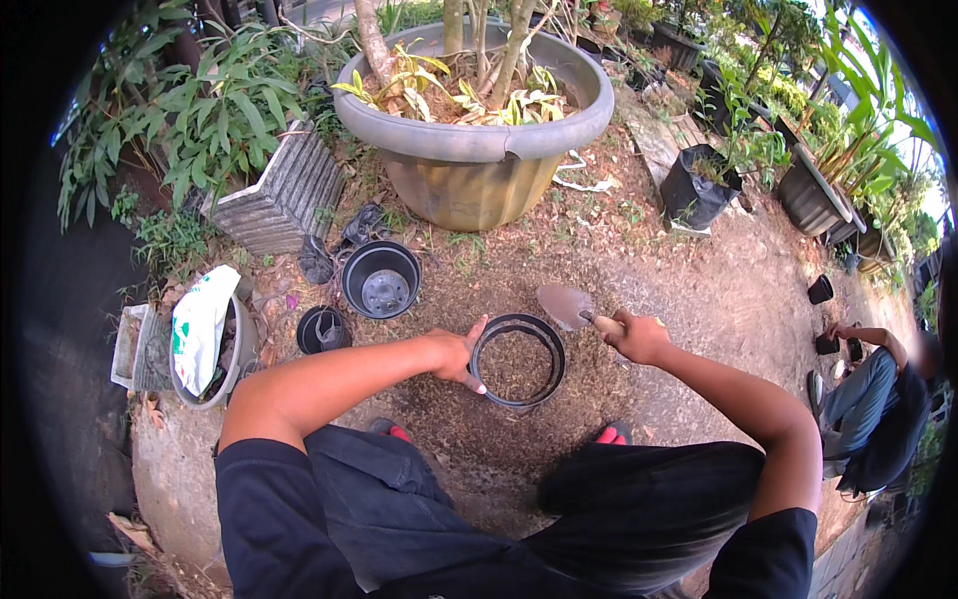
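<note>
A round black plant pot [517, 318] stands on the ground between my feet, with brown, crumbly soil [516, 366] showing inside its rim. My left hand [459, 357] grips the pot's left side, thumb and fingers spread along the rim. In my right hand [639, 337] is a trowel [566, 305], held closed around its wooden handle. The trowel's rusty, pointed blade is just beyond the pot's upper right edge, pointing left. Loose soil of the same colour is spread around the pot.
An empty black pot [381, 281] and a smaller one [323, 330] stand to the left, near a planter with a white sack [205, 329]. A large planter [474, 170] holds trees ahead. At right, a person [878, 399] crouches near a black plant bag [699, 186].
</note>
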Available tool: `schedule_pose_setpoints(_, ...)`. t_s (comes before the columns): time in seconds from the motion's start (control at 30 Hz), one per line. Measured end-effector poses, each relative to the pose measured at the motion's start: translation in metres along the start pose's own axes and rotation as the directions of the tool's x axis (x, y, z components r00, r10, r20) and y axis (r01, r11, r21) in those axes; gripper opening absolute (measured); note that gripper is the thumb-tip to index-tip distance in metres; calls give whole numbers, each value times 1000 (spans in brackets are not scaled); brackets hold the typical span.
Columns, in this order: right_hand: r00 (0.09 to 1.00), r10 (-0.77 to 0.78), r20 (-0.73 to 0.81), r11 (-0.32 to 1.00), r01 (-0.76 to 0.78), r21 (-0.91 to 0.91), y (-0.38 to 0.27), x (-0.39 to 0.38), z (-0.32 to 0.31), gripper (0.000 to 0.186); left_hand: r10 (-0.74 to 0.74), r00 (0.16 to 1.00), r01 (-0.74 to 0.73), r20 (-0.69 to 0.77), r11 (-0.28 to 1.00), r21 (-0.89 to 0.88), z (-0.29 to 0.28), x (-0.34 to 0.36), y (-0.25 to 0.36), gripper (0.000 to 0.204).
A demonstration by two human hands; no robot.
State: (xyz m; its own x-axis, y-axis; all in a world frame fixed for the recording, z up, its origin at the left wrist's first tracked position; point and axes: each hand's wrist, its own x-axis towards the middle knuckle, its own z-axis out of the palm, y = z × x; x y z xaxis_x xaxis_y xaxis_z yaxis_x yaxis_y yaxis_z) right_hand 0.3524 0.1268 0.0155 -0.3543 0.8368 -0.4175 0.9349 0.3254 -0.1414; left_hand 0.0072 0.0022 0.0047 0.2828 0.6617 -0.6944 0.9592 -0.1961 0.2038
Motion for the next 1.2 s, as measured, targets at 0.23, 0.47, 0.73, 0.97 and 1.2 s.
schedule_pose_setpoints(0.23, 982, -67, 174, 993, 50, 103, 49, 44, 118, 49, 11, 1000, -11, 9, 1000, -9, -6, 12, 5, 144)
schedule_pose_setpoints(0.47, 719, -605, -341, 771, 636, -27, -47, 41, 29, 18, 26, 999, -25, 38, 999, -21, 0, 10, -5, 146)
schedule_pose_setpoints(0.73, 483, -843, 238, 370, 841, -394, -104, 35, 68, 11, -29, 997, 30, 74, 999, -18, -3, 16, -1, 146)
schedule_pose_setpoints(0.97, 476, -852, 218, 360, 836, -415, -105, 36, 85, 12, -15, 998, 18, 64, 998, -53, 0, 14, -4, 147)
schedule_pose_setpoints(1.2, 441, -895, 65, 365, 809, -460, -94, 43, 77, 11, -24, 997, 26, 67, 999, -39, -3, 13, 0, 147)
